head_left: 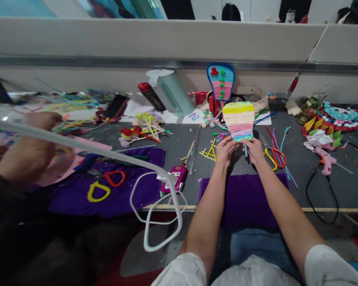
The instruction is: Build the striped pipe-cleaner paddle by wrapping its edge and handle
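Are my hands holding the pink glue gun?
No, the pink glue gun lies on the table at the right, while the left hand and right hand both hold the striped piece.

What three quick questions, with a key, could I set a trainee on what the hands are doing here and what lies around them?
1. True or false: both the left hand and the right hand touch the striped piece.

2. Which of these lies nearest to the right hand?
A) The kettle
B) The pink glue gun
C) The scissors with red and yellow handles

3. Fill in the blank: the band of the striped piece farthest from the hands is ____ in colour.

Key: 1. True; 2. C; 3. yellow
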Demonstrator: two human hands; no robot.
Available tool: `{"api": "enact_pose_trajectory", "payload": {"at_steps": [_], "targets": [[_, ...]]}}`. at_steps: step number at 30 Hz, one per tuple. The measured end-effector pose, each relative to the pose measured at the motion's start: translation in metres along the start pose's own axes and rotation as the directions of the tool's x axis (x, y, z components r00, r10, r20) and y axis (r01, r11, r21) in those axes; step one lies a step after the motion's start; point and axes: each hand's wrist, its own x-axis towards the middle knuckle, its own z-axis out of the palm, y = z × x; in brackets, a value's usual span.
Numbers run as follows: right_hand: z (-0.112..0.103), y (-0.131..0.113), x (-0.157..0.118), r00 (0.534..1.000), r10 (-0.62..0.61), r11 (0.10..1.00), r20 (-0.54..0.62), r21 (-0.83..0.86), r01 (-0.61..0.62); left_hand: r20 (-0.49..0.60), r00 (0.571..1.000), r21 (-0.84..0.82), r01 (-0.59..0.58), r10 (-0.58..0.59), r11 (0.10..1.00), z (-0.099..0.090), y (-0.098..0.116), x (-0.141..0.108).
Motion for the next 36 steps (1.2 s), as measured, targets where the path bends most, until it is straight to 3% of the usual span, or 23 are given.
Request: {"api": "enact_pose_trajectory", "payload": {"at_steps": [6,11,20,26,36], "targets": [[0.0021,-0.0035,-0.0002,1.000,0.019,0.999,0.017,0.026,-0.019,0.004,0.998,-0.026,-0.063,0.064,0.998,0.0011,0.0000,0.0018],[0.0033,-0.0061,0.0002,0.994,0.102,0.992,0.032,0.069,-0.104,0.017,0.992,-0.038,-0.124,0.125,0.992,0.0007,-0.0038,0.0042],[-0.0006,-0.0030,0.0059,0.995,0.097,0.992,0.021,0.075,-0.098,0.086,0.996,-0.100,0.021,-0.012,0.995,-0.0057,-0.0037,0.0086],[-0.0013,-0.0031,0.0079,0.994,0.112,0.993,0.014,0.027,-0.112,0.086,0.992,-0.025,-0.090,0.091,0.996,-0.0045,-0.0020,0.0043],[-0.0011,-0.0037,0.0088,0.988,0.151,0.988,0.018,0.009,-0.152,0.068,0.987,0.056,-0.150,0.146,0.987,-0.0061,-0.0032,0.0065]]}}
